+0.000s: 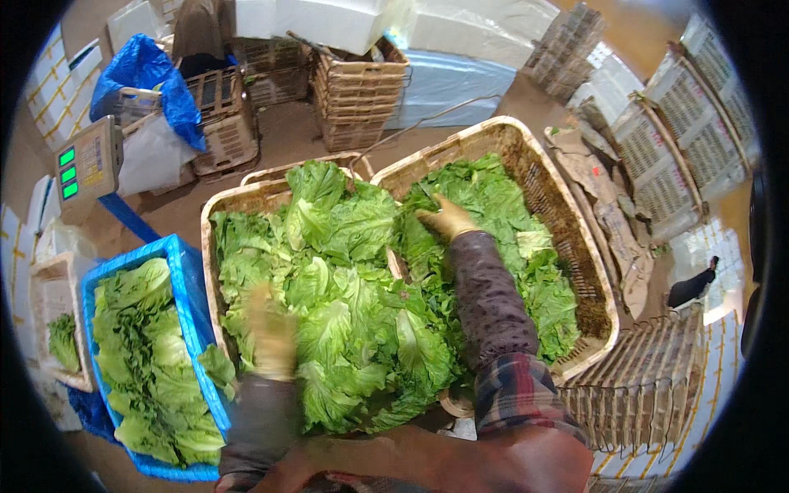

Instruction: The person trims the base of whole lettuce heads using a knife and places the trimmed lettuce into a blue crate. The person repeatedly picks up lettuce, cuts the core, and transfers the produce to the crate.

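Observation:
Loose green lettuce leaves (333, 296) fill the plastic crate (208, 271) before me. My left hand (271, 336), gloved and blurred by motion, is over the left part of these leaves; whether it holds any cannot be told. Further right, my gloved right hand (447, 219) reaches into darker leaves (487, 191) where this crate meets a second, tilted crate (592, 265). Its fingertips are partly hidden among the leaves, so its grip is unclear. At my left, more lettuce (154, 363) lies in a blue-lined crate (191, 345).
A scale display (86, 163) stands at the left beyond the blue-lined crate. Stacked crates (360, 92) and a blue plastic bag (142, 80) are further back. Flattened cardboard (607, 215) lies right of the tilted crate, with a slatted crate (635, 388) at the lower right.

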{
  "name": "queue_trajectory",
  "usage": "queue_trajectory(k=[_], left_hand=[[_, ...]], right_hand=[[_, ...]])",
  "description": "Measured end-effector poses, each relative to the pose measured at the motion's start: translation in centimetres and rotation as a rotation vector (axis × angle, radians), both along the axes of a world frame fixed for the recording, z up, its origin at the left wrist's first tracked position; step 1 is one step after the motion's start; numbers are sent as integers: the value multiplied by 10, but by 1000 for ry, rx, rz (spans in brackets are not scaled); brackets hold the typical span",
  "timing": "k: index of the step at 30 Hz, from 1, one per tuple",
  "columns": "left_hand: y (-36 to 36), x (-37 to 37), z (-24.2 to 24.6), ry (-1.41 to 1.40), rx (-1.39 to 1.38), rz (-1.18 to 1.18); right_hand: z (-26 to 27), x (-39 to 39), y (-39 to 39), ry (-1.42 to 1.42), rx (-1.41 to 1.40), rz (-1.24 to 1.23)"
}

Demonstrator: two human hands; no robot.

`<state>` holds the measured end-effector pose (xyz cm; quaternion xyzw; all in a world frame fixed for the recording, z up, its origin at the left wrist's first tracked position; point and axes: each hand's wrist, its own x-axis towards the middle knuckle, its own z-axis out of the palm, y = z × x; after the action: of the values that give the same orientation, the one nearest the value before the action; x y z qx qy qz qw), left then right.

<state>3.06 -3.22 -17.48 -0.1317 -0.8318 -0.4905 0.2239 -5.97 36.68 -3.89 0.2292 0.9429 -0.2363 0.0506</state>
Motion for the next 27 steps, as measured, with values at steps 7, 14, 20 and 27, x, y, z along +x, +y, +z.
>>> queue_trajectory(k=[7, 14, 20, 27], left_hand=[[51, 41, 45, -971, -357, -628], [49, 28, 107, -820, 1332, -829], [-19, 43, 106, -488, 506, -497], [-80, 77, 115, -468, -158, -304]], right_hand=[[-15, 105, 71, 427, -663, -99], [-7, 223, -79, 539, -548, 438], [48, 197, -96, 410, -583, 353], [45, 129, -209, 424, 408, 1190]])
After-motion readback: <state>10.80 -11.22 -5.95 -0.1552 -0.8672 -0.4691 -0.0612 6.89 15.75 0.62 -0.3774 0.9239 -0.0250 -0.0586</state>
